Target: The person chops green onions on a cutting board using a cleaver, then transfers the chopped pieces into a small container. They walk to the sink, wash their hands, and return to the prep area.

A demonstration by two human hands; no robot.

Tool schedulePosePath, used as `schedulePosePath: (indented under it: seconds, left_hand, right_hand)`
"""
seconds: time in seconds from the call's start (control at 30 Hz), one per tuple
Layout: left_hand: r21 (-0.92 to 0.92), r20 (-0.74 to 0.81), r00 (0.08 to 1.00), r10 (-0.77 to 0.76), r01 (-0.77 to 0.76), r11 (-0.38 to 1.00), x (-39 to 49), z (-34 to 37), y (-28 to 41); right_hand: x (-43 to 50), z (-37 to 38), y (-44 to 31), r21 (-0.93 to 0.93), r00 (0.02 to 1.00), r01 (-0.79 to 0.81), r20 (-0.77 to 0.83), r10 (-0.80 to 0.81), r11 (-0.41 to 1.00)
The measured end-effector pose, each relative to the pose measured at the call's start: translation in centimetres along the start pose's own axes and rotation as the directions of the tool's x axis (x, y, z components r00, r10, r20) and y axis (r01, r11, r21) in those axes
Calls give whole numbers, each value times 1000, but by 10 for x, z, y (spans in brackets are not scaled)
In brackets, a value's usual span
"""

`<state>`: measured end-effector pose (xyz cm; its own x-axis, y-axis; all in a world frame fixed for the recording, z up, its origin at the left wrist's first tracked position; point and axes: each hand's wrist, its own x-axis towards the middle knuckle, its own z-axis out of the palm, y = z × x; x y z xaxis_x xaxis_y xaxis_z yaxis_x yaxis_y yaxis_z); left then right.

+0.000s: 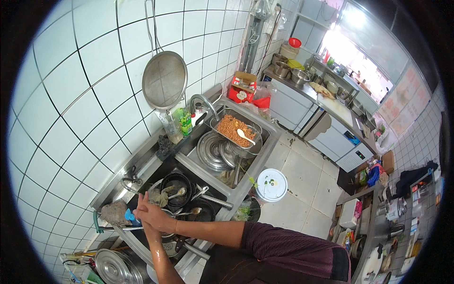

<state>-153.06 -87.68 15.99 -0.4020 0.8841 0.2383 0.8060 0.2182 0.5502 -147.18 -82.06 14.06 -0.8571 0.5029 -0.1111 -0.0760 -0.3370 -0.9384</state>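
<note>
My right hand (pixel 158 216) is wrapped across my left hand (pixel 142 203) above the left basin of a steel sink (pixel 227 193). The left fingers point up past the right hand, somewhat apart; part of the left palm is hidden. Both wrists look wet. Beside and below the hands are black pans (pixel 177 204), a spoon (pixel 180 192) and a greenish-brown rag-like lump (pixel 158 197). A blue pump top (pixel 129 214) is close to the left fingers. In the other basin lie steel lids (pixel 210 151) and a clear tray of brown beans or nuts (pixel 232 129) with a white spoon (pixel 245 137).
A curved faucet (pixel 204 96) rises behind the right basin, near a green carton (pixel 185 121). A round strainer (pixel 165 80) hangs on the tiled wall. A white lidded bucket (pixel 271 185) stands on the floor beside the sink. Shelves with kitchenware line the right side.
</note>
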Motion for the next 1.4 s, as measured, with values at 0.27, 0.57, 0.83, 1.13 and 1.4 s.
schedulePosePath:
  seconds: [0.27,0.57,0.83,1.13,1.4]
  left_hand:
    - [227,-188,950,248,-204,952,-14,20,-2]
    - [-103,-219,973,78,-102,989,-29,22,17]
    - [-613,-73,994,82,-109,782,-28,25,6]
    - [-980,-29,904,-426,59,192,-42,38,91]
    - [-957,289,834,-470,253,-139,-6,30,20]
  right_hand:
    - [-14,-2,9,158,922,172,-373,-102,972]
    - [-11,-13,14,350,927,228,-363,-92,909]
    - [2,-15,11,497,919,227,-394,-15,837]
    - [35,-15,-20,975,999,-9,-2,54,220]
    - [10,6,-26,-53,913,352,-199,-356,934]
